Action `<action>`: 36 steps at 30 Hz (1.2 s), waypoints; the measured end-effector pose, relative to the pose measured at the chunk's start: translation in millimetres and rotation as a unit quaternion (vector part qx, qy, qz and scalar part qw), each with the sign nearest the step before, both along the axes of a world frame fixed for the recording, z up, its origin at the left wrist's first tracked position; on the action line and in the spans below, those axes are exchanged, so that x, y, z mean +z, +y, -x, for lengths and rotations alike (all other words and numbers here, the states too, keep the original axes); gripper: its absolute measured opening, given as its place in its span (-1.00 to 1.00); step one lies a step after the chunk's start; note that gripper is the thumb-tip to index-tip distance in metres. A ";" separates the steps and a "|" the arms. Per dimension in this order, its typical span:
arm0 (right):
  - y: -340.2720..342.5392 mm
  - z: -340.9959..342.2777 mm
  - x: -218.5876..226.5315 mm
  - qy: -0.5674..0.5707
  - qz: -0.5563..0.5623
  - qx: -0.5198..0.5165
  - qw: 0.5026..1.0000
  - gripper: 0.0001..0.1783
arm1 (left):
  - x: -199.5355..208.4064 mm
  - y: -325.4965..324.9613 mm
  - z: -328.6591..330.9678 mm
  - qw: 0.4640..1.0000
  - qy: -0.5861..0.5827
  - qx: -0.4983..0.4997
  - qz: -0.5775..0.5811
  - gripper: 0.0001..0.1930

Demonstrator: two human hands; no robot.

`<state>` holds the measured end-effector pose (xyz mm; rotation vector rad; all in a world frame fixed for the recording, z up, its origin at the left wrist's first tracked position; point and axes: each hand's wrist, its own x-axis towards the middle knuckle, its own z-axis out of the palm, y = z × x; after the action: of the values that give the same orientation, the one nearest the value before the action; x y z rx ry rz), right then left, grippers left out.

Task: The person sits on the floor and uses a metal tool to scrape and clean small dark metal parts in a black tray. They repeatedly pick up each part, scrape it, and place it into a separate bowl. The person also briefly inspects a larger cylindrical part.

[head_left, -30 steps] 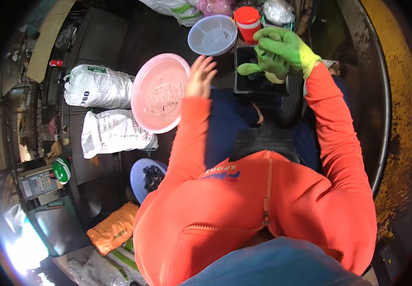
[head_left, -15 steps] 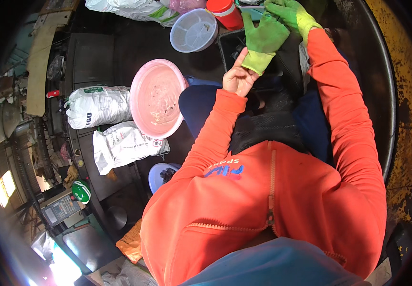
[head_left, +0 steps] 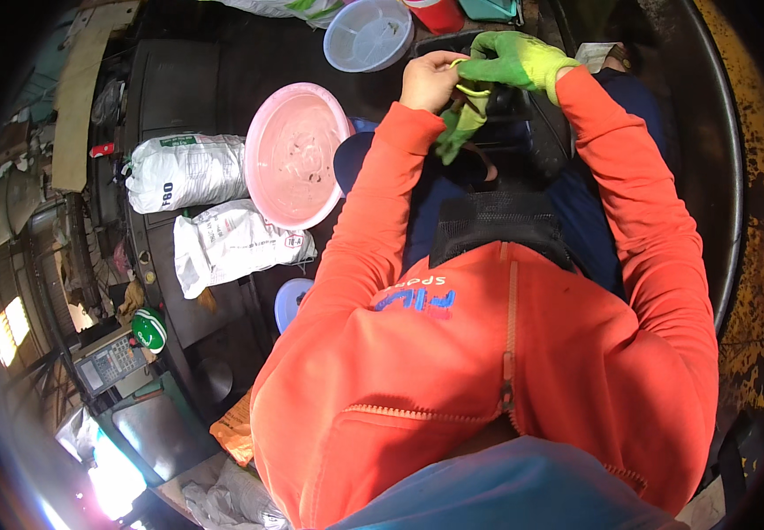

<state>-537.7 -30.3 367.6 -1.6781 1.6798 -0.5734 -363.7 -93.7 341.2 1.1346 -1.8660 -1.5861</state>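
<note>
Hidden parts: The left hand (head_left: 429, 81) is turning its back to the camera, so most of its fingers are lying out of sight; the fingertips of the right hand (head_left: 519, 64) are merging with the material in front of them.
Cut-off edges: A red container (head_left: 437, 12) and a white sack with green markings (head_left: 307, 9) are running out at the upper edge; the orange sleeve is covering most of a small blue basin (head_left: 288, 305).
Dim area: A black tray (head_left: 454, 41) is sinking into shadow beyond the hands, its contents being too dark to tell.
Loose glove: The loose glove (head_left: 459, 132) is showing green fingers and a yellow-green cuff; it is hanging limp and crumpled, fingers downward, its cuff edge forming a bright loop.
Glove position: It is hanging between and below the two hands, over the lap side of the tray.
Left fingers: Bare, they are bending inward and pinching the cuff.
Right fingers: Gloved in matching green, they are bending toward the cuff and meeting it; whether they are gripping it cannot be told.
Left surroundings: A pink basin (head_left: 286, 132) holding dark specks is standing beside two white sacks (head_left: 189, 172).
</note>
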 end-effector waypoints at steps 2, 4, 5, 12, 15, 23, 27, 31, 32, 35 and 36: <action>-4.7 -2.3 -6.7 -0.055 -0.055 -0.018 0.997 -0.43 | 6.3 -4.3 -3.4 1.000 -0.005 -0.013 -0.003 -0.78; -8.1 -2.1 -12.8 -0.077 -0.081 -0.045 0.993 -0.52 | 14.3 -9.2 -6.5 1.000 0.001 -0.019 -0.004 -0.77; -10.1 -1.1 -15.3 -0.084 -0.069 -0.041 0.993 -0.55 | 18.6 -11.9 -7.6 1.000 -0.016 -0.014 0.004 -0.77; -23.2 0.5 -29.0 -0.104 0.012 -0.133 0.986 -0.61 | 21.8 -10.4 14.1 0.891 0.049 0.048 0.449 -0.86; -25.4 -2.4 -31.9 -0.289 0.000 -0.162 0.944 -0.63 | 6.3 0.7 27.8 0.958 0.084 0.060 0.266 -0.89; -23.2 0.1 -34.0 -0.589 -0.045 -0.236 0.772 -0.79 | -29.1 -14.4 19.4 0.875 -0.300 -0.143 0.353 -0.73; -21.9 -15.1 -36.6 -0.669 -0.093 -0.265 0.688 -0.80 | -27.7 -43.2 9.8 0.906 -0.258 -0.230 0.243 -0.68; -21.3 -31.0 -35.2 -0.303 -0.036 -0.068 0.950 -0.65 | -17.7 -73.3 3.8 0.997 0.011 0.023 -0.070 -0.77; -15.2 -35.5 -37.8 -0.242 -0.004 -0.059 0.969 -0.62 | -17.8 -77.0 3.4 0.993 0.058 0.010 -0.105 -0.78; -7.5 -41.5 -42.2 -0.101 0.022 -0.038 0.994 -0.60 | -17.5 -87.5 5.2 0.976 0.121 0.025 -0.177 -0.79; -7.8 -44.2 -43.9 -0.095 0.042 -0.041 0.994 -0.63 | -18.4 -88.4 7.0 0.980 0.109 0.025 -0.164 -0.77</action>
<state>-493.5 -38.1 323.7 -1.5639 1.6112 -0.8279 -370.8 -182.1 322.8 1.0770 -1.4618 -1.9511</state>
